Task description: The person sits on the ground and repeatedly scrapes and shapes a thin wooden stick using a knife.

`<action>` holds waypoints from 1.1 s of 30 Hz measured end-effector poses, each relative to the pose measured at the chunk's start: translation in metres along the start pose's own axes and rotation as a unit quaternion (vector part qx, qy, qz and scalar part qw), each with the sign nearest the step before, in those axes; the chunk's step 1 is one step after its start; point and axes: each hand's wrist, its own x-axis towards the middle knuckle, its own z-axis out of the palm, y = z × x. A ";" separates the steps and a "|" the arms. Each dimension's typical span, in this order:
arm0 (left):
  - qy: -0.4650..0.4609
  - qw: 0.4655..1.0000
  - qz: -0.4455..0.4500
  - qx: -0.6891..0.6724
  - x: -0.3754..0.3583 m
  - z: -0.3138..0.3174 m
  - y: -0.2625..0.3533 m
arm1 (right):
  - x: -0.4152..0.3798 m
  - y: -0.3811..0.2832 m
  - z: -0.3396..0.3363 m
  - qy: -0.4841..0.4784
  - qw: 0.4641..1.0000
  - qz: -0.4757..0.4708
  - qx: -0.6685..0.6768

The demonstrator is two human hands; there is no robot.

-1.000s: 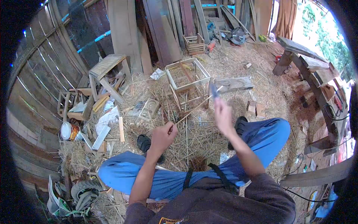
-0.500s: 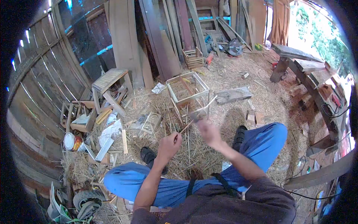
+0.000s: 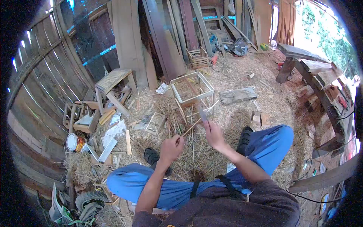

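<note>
My left hand (image 3: 172,150) is closed around the near end of a thin wooden stick (image 3: 191,128), which slants away up and to the right. In my right hand (image 3: 215,137) is a knife (image 3: 203,114), its blade pointing forward and overlapping the far part of the stick in this view. Just beyond the blade stands a small open wooden frame (image 3: 189,101) on thin legs. Wood shavings and thin strips (image 3: 193,151) cover the ground below both hands, between my feet.
A slatted wooden stool (image 3: 113,80) stands at left near scrap wood and a tin can (image 3: 72,142). A weathered board (image 3: 237,95) lies right of the frame. Farther back are a slatted crate (image 3: 197,58) and a circular saw (image 3: 239,47). A heavy bench (image 3: 317,87) runs along the right.
My right hand has moved slightly down, and the blurred knife blade has swung from pointing left across the stick to pointing forward. My left hand keeps its hold on the stick.
</note>
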 end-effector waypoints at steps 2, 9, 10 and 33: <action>0.007 1.000 0.012 -0.007 -0.002 -0.005 0.000 | 0.010 0.009 -0.012 -0.048 0.998 -0.016 -0.038; -0.028 0.999 -0.019 -0.011 -0.001 -0.004 0.019 | 0.019 0.027 0.000 0.068 0.993 -0.049 0.089; -0.028 0.999 -0.016 -0.008 0.000 -0.005 0.019 | 0.011 0.021 0.000 0.020 0.996 -0.035 0.075; -0.016 1.000 0.026 0.001 0.005 0.003 0.003 | 0.005 0.035 0.001 0.043 0.991 -0.064 0.108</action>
